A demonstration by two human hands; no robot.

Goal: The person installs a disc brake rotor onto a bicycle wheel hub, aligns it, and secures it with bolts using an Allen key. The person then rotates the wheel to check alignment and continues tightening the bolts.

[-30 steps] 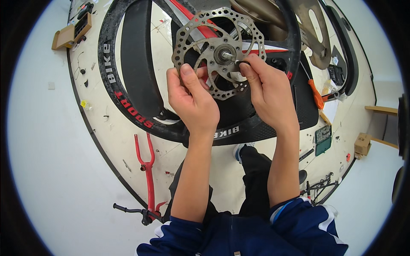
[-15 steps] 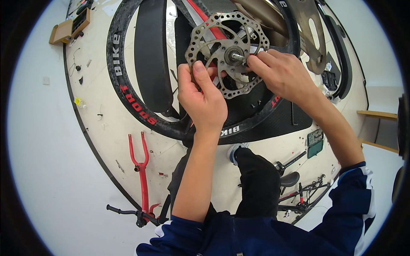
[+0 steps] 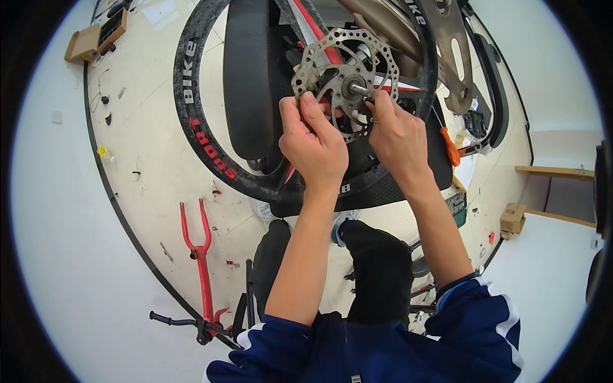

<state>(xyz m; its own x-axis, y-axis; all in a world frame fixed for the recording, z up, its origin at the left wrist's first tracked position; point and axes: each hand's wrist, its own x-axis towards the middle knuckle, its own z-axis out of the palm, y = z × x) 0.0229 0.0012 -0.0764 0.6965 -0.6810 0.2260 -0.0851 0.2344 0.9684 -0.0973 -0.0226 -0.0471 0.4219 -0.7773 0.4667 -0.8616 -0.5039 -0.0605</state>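
A silvery disc brake rotor (image 3: 337,83) with drilled holes round its edge sits at the centre of a black wheel (image 3: 204,145) with printed lettering. From the rotor's hub a short threaded axle (image 3: 360,91) sticks out. My left hand (image 3: 314,142) pinches the rotor's lower left edge between thumb and fingers. Close beside the axle, on the right, my right hand (image 3: 400,137) has its thumb and fingers pressed together at the rotor's face. Whatever they hold is too small or too hidden to make out.
An orange-handled screwdriver (image 3: 451,148) lies right of the wheel. A red bicycle fork (image 3: 203,268) with handlebars is on the floor at lower left. An open cardboard box (image 3: 86,43) stands far left, and a small carton (image 3: 513,218) at right. Small parts are scattered about the floor.
My right forearm has swung inward, and its hand now points more straight up beside the axle. The left hand keeps its grip on the rotor. The whole view has shifted somewhat.
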